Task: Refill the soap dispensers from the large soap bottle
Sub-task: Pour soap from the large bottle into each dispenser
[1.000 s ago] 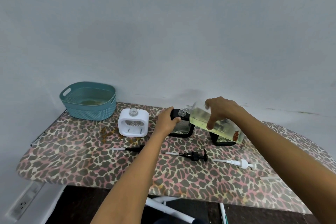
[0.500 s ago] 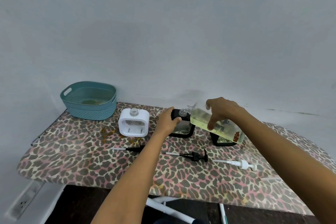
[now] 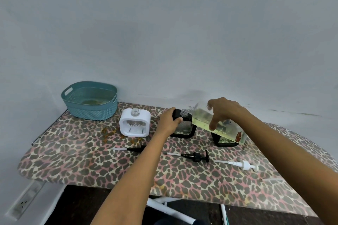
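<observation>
Head view, contents as seen.

1. Teal basket: back left of the tabletop, against the wall. A yellowish-green patch lies on its floor; what it is cannot be told.
2. White dispenser: upright, just right of the basket, neck uncapped. Its window shows a pale pattern; the fill level cannot be read.
3. Black dispenser: upright, right of the white one, neck uncapped, clear body inside a black frame. The soap level cannot be judged.
4. Second black dispenser: farther right, mostly hidden behind the raised bottle; only its lower frame shows.
5. Large soap bottle: clear, lifted off the tabletop and tipped well over, base up to the right, open mouth down to the left, just beside the neck of item 3. Pale yellow-green soap lies along its lower side. Whether soap is running from the mouth cannot be seen.
6. Pumps, loose, lying flat in a row nearer you: one black pump, partly covered by your left forearm; a second black pump; one white pump.

Hands.
- Your left hand: fingers curled over the top left corner of item 3, thumb on its front, gripping it.
- Your right hand: wrapped over the bottle from above, fingers down its near side, holding it at the tilt.
</observation>
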